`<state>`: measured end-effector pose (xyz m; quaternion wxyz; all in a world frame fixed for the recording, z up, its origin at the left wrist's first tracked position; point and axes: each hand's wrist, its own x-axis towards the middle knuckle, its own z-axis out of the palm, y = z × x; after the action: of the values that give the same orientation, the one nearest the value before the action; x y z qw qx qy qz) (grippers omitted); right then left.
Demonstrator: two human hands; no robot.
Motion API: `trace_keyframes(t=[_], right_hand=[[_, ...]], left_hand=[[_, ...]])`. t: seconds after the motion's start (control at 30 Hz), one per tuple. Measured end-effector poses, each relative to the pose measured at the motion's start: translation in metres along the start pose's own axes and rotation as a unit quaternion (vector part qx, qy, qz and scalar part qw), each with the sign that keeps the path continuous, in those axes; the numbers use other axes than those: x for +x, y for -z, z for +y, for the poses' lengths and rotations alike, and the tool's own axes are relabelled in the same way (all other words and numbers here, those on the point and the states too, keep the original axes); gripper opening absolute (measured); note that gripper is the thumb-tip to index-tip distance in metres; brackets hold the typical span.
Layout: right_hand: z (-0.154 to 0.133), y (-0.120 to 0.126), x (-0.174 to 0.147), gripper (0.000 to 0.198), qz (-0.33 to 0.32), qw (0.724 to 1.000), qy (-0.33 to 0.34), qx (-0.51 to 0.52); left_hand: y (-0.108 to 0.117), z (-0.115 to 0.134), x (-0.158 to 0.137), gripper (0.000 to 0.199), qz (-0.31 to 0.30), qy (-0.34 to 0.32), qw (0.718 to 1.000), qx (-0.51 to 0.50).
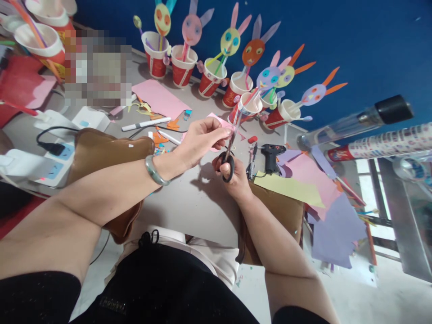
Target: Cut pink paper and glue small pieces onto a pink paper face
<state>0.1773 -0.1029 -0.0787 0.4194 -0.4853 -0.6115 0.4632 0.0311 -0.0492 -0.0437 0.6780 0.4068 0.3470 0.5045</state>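
My right hand [232,177] grips black-handled scissors [227,168], thumb and fingers through the loops, blades pointing away from me. Just left of the blades, my left hand [205,139] pinches a small pink paper piece [229,129] between thumb and fingertips. The blades are beside that paper; whether they are cutting into it I cannot tell. Beyond my hands lies more pink paper [218,120] on the table. Right of the scissors rest a pen [252,159] and a black glue gun [272,155].
Red paper cups [182,67] with paper rabbit faces line the blue wall. Coloured sheets [313,180] lie at the right, beside a stack of cups [388,144]. Power strips [60,164], a brown cushion [111,148] and a white marker [146,124] are at the left.
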Motion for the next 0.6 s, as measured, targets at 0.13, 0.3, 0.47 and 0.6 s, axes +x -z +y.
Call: trace_keyframes(t=[0.13,0.3,0.47,0.6], right_hand=[[-0.0013,0.0011,-0.0002,0.072,-0.002,1.000,-0.004,0.002],[-0.0010,0.0030,-0.0010,0.072,-0.018,1.000,-0.011,-0.001],[-0.0008,0.0047,-0.0011,0.071,-0.022,1.000,-0.009,0.002],[-0.0014,0.0060,-0.0005,0.071,-0.024,1.000,-0.009,0.003]], left_hand=[[0.0014,0.0002,0.0017,0.033,0.004,-0.007,1.000,0.010],[0.0026,0.0003,0.0048,0.034,0.004,-0.035,0.999,0.031],[0.0044,0.0003,0.0062,0.033,-0.010,-0.052,0.997,0.050],[0.0056,-0.0007,0.0074,0.031,-0.021,-0.057,0.997,0.057]])
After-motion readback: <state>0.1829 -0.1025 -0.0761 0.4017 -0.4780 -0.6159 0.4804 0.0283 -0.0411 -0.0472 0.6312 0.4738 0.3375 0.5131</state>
